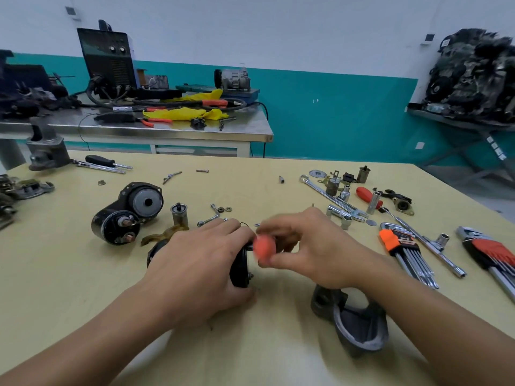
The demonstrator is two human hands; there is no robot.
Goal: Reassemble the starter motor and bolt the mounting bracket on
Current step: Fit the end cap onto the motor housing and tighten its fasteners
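No text, brand or number can be read with certainty. The orange holder [389, 238] of the hex key set, at the right of the frame, carries a dark label [404, 242] with pale print, perhaps a brand name, but it is too small and blurred to read.

Before me: white wall [306, 29] over teal band [334, 118]; stainless steel workbench [167, 132] left; my yellow tabletop [250, 185]; grey floor [490, 193].
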